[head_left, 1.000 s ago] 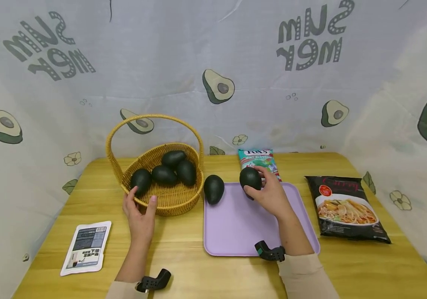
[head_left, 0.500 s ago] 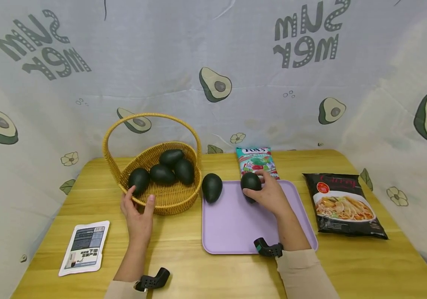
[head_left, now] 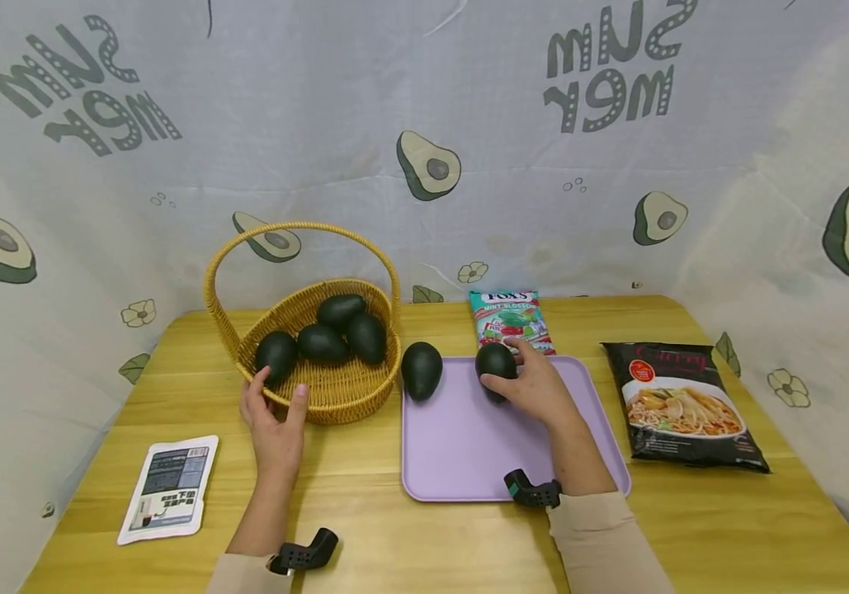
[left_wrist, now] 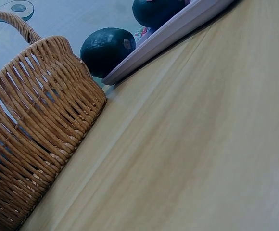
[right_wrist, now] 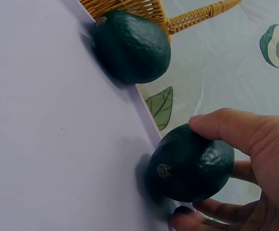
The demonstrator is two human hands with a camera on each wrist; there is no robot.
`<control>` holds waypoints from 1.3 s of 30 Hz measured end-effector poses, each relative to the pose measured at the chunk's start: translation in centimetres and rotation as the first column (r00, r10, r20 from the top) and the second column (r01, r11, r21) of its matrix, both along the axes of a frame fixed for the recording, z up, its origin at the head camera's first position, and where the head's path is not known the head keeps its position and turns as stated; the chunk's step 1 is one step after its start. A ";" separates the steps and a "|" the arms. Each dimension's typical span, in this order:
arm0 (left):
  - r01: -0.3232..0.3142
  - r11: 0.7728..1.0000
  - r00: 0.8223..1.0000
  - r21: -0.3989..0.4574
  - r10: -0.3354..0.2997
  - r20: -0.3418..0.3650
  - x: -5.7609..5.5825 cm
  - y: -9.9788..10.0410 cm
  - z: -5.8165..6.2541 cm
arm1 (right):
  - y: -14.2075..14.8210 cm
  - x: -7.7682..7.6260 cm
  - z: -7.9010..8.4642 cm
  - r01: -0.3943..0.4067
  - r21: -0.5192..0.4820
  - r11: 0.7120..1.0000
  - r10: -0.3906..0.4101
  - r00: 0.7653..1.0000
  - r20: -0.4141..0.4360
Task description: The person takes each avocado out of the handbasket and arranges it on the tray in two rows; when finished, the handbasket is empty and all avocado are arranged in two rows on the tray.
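Note:
My right hand [head_left: 539, 388] grips a dark green avocado [head_left: 496, 363] at the back part of the lilac tray [head_left: 469, 462]; in the right wrist view the thumb lies on one side of this avocado [right_wrist: 192, 166] and fingers on the other. A second avocado [head_left: 422, 371] lies at the tray's back left corner, beside the basket. My left hand [head_left: 275, 433] rests at the front left rim of the wicker basket [head_left: 350, 408], thumb spread from the fingers, one fingertip overlapping an avocado [head_left: 276, 356] inside. Several avocados lie in the basket, whose weave [left_wrist: 43, 115] fills the left wrist view's left side.
Behind the tray lies a mint candy bag [head_left: 511, 318]. A black noodle packet [head_left: 684, 408] is to the right, and a white pouch [head_left: 170, 491] lies at the left. The basket's tall handle [head_left: 305, 224] arches up before the printed curtain [head_left: 335, 99].
My right hand has lowered the avocado slightly toward the tray, then barely moved. The left hand stays at the basket rim. The head view has shifted a little.

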State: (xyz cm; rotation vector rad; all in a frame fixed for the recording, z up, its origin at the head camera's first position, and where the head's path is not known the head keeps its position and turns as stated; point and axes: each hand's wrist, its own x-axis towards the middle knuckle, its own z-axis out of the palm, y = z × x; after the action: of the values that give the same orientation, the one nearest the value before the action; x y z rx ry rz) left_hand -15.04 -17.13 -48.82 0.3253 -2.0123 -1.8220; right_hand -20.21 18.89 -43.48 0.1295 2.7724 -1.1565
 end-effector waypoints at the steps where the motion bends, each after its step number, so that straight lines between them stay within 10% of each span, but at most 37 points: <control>1: 0.000 1.000 1.000 0.002 0.000 -0.001 0.0 0.0 0.0 | 0.0 0.0 0.0 -0.002 -0.001 1.000 0.002 1.000 -0.001; 27: 0.001 1.000 1.000 0.007 -0.001 -0.009 -0.1 0.1 0.1 | 0.1 0.1 0.5 0.006 0.026 1.000 -0.005 0.999 -0.040; 39: 0.001 1.000 1.000 0.012 -0.001 0.019 0.0 -0.2 -0.1 | -1.6 1.8 3.0 0.032 0.057 0.998 -0.016 0.965 -0.261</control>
State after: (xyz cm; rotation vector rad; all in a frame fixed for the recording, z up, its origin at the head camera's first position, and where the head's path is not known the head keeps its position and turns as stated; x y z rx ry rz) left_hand -15.04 -17.30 -48.92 0.3469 -2.0158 -1.8386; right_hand -18.40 17.32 -40.46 0.0168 3.0439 -1.1720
